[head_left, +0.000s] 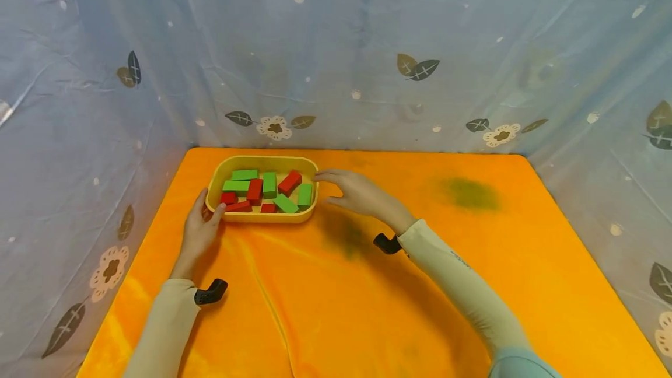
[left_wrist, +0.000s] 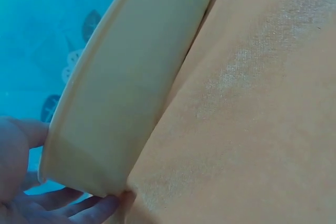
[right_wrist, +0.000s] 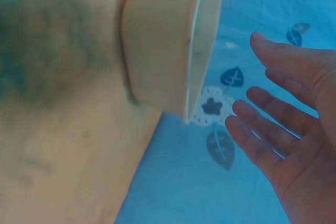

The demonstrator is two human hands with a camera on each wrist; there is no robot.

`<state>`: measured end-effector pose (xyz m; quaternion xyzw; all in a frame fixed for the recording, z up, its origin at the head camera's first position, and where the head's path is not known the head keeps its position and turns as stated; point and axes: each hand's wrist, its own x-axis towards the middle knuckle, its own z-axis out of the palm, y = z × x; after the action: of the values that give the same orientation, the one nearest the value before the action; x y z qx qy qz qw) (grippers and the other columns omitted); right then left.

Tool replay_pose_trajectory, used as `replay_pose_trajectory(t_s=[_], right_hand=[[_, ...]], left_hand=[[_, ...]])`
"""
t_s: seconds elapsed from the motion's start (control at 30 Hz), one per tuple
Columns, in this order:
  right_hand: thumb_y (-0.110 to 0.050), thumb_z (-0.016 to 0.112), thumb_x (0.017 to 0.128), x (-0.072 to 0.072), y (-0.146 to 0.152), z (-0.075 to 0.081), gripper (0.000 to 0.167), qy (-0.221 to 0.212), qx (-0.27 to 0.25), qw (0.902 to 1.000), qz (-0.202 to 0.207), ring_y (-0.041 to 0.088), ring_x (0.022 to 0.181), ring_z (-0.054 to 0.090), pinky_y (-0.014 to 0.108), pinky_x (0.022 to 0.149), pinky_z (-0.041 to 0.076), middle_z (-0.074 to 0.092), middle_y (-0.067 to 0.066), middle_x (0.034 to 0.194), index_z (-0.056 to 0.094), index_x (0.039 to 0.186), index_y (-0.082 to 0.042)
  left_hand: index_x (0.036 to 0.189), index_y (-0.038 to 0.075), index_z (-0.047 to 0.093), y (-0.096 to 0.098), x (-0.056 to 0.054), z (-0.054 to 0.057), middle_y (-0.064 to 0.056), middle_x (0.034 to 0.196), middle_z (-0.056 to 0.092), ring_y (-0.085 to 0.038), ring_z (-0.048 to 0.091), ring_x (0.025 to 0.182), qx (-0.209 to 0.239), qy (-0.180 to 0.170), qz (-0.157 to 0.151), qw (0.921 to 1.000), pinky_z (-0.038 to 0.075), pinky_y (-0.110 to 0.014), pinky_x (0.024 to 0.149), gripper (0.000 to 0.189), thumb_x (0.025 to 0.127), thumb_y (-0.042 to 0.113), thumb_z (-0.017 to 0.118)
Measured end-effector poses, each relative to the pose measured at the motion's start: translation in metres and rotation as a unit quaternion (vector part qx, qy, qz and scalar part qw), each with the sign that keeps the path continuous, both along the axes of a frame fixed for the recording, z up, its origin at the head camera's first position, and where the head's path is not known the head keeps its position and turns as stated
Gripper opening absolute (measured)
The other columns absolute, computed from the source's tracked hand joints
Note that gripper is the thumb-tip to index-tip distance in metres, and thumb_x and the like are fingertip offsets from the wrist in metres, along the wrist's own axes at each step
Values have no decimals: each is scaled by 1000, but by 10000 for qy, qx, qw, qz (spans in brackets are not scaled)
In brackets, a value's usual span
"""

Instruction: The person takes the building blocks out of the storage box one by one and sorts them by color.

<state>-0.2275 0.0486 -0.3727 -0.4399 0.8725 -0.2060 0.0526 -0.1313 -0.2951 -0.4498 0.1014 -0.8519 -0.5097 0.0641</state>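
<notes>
A yellow plastic tub (head_left: 268, 218) with rounded corners stands near the table's back left corner. Inside lie several green blocks (head_left: 269, 183) and several red blocks (head_left: 290, 182), loosely scattered. My left hand (head_left: 197, 237) holds the tub's left end, thumb at the rim and the other fingers around the outer wall. The left wrist view shows the fingers low against the tub's wall (left_wrist: 126, 82). Beside the right end, my right hand (head_left: 362, 194) holds nothing. Its spread fingers are apart from the tub (right_wrist: 157, 40) in the right wrist view.
An orange cloth (head_left: 336, 308) covers the table, with a raised crease running forward from the tub. A dark green patch (head_left: 469, 193) marks the cloth at right. Blue-grey patterned curtains (head_left: 362, 74) enclose the back and both sides.
</notes>
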Motion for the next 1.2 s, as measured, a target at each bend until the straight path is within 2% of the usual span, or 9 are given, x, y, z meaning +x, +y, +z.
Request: replay_pose_trajectory(t_s=[0.2, 0.3, 0.47, 0.57, 0.77, 0.9, 1.0, 1.2], right_hand=[[-13, 72, 91, -26, -39, -4, 47, -500, 264, 9979, 328, 24, 126, 53, 37, 106, 42, 58, 6, 137, 59, 135, -9], [5, 69, 87, -38, -56, -8, 47, -629, 733, 9944, 430, 24, 123, 55, 36, 104, 45, 61, 6, 132, 62, 132, -8], [23, 54, 81, -51, -74, -16, 58, -608, 1667, 9832, 440, 21, 119, 58, 32, 97, 50, 65, 3, 127, 68, 126, -11], [24, 53, 82, -55, -79, -20, 56, -596, 1853, 9800, 401, 20, 115, 60, 31, 95, 51, 67, 3, 123, 70, 123, -11], [22, 55, 83, -61, -85, -25, 53, -452, 1898, 9801, 368, 20, 110, 61, 30, 94, 51, 69, 4, 116, 69, 122, -11], [19, 57, 84, -63, -90, -25, 55, -409, 2073, 9768, 344, 20, 112, 59, 33, 96, 50, 68, 3, 117, 62, 131, -11], [15, 61, 84, -64, -92, -27, 58, -196, 2159, 9756, 343, 20, 113, 59, 34, 97, 50, 68, 2, 117, 56, 136, -12], [4, 71, 83, -65, -94, -33, 54, -33, 1806, 9817, 607, 19, 111, 62, 34, 98, 49, 70, 1, 117, 60, 133, -13]], left_hand=[[158, 4, 5, 6, -1, -4, -29, 154, 27, -45, 35, 137, 72, -81, 86, 9999, 33, -54, 110, 73, 104, 29, 49], [158, 5, 5, 10, -2, -5, -28, 154, 28, -43, 36, 137, 90, -104, 99, 9999, 33, -54, 110, 73, 104, 30, 49], [158, 7, 6, 14, -3, -5, -28, 153, 30, -43, 37, 137, 132, -133, 70, 9998, 35, -53, 109, 73, 104, 30, 49], [158, 8, 7, 14, -4, -5, -27, 152, 31, -42, 38, 136, 133, -102, 74, 9998, 37, -54, 108, 72, 104, 29, 50], [158, 8, 8, 10, -5, -5, -25, 154, 30, -41, 37, 137, 230, -42, 177, 9996, 36, -53, 109, 72, 104, 27, 51], [158, 9, 8, 8, -5, -6, -25, 153, 31, -40, 38, 137, 263, -15, 252, 9993, 36, -52, 110, 72, 103, 26, 51], [159, 9, 8, 6, -6, -7, -25, 153, 33, -39, 39, 137, 276, -18, 295, 9992, 36, -50, 110, 72, 103, 26, 51], [158, 9, 9, 1, -4, -10, -25, 152, 33, -40, 39, 137, 269, -17, 411, 9988, 36, -51, 110, 72, 103, 26, 52]])
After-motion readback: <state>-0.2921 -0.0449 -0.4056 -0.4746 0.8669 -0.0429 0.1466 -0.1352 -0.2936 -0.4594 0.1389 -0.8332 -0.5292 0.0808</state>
